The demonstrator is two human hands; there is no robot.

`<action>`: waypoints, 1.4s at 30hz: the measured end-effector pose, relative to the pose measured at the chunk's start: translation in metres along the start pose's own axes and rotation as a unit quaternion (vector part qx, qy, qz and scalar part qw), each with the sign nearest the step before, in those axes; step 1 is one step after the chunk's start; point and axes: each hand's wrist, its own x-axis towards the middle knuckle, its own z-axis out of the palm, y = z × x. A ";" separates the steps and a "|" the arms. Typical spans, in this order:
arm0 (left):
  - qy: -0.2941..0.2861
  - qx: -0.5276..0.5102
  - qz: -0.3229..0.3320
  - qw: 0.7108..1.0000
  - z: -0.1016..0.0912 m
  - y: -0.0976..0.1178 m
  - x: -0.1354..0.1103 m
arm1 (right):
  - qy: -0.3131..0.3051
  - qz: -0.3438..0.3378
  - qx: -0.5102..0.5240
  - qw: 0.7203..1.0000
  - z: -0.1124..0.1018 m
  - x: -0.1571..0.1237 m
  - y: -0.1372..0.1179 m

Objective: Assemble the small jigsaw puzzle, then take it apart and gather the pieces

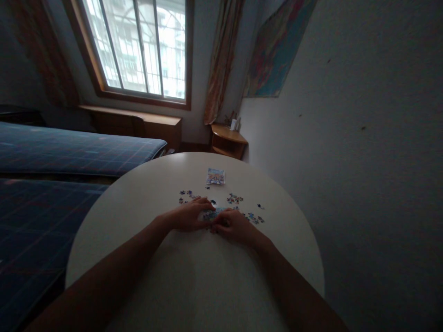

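A small puzzle patch (220,210) lies on the white tabletop (138,221), partly covered by both hands. The left hand (194,214) arches at the patch's left side, thumb and fingers apart. At its near right edge, the right hand (237,226) has thumb and forefinger drawn together; in this dim light I cannot tell whether they pinch a piece. Loose pieces (251,215) are scattered left, right and beyond the patch, and a picture packet (216,176) lies farther beyond it.
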 end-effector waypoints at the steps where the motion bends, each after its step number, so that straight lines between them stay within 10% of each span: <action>1: 0.000 0.000 0.001 1.000 0.000 0.000 0.000 | 0.000 -0.004 -0.003 1.000 0.001 0.000 0.000; 18: 0.005 0.030 -0.014 0.999 0.004 0.003 0.000 | 0.050 -0.016 -0.059 0.997 -0.023 -0.003 0.013; 42: -0.010 0.078 -0.022 0.997 0.011 0.009 -0.002 | -0.031 -0.048 -0.076 0.996 -0.014 -0.004 0.000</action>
